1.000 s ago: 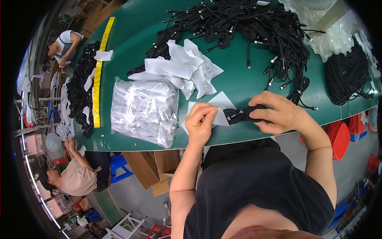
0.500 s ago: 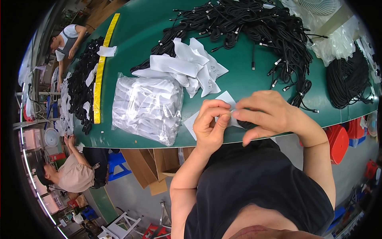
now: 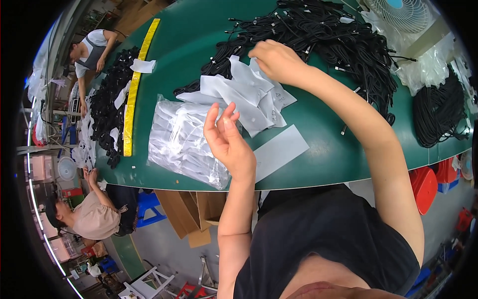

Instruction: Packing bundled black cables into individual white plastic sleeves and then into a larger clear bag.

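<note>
In the head view, the right hand [image 3: 277,60] reaches to the far middle of the green worktop [image 3: 328,149], fingers curled on the white pouches [image 3: 251,94] beside the black cables [image 3: 328,35]; whether it grips one I cannot tell. The left hand [image 3: 226,142] hovers open and empty near the bagged pouches [image 3: 186,139]. Dragging one pouch could snag cables or scatter the loose pile.

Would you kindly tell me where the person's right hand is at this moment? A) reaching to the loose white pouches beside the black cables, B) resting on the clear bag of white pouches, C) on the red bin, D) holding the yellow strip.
A: the right hand reaches to the loose white pouches at the edge of the black cables.
</note>
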### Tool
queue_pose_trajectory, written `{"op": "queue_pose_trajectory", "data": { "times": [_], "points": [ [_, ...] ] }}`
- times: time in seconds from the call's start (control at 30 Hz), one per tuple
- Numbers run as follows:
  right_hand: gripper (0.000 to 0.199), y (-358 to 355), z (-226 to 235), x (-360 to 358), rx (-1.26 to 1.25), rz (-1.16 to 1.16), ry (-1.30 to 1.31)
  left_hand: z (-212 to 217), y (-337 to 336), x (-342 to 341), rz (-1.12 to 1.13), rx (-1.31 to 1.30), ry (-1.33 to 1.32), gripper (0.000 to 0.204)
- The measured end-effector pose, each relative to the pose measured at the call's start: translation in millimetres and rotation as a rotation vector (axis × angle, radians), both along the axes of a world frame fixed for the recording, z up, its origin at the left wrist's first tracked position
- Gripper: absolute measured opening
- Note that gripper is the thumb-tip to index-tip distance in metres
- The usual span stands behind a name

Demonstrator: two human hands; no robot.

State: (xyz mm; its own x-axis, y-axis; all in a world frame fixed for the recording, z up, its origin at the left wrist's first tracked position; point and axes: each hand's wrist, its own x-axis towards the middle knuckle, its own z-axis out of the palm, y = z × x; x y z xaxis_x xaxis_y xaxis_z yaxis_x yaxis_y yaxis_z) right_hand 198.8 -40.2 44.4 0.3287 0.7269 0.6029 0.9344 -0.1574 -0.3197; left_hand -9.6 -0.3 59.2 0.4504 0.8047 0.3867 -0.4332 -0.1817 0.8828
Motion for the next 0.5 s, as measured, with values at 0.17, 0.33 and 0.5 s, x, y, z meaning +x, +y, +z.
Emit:
{"op": "queue_pose_trajectory", "data": {
  "times": [0.17,0.33,0.5],
  "points": [
    [0.023,64.6,-24.7,40.1,-0.232,-0.036,-0.232,-6.4,-14.4,-25.4,-0.040,0.100,0.088,0.028],
    [0.030,82.1,-25.8,44.0,-0.316,-0.039,-0.373,-29.0,-25.7,-47.0,-0.280,0.235,0.334,0.018],
    [0.026,50.8,13.1,38.7,-0.422,0.025,-0.172,-39.7,-35.7,-33.9,-0.302,0.565,0.523,0.020]
  ]
}}
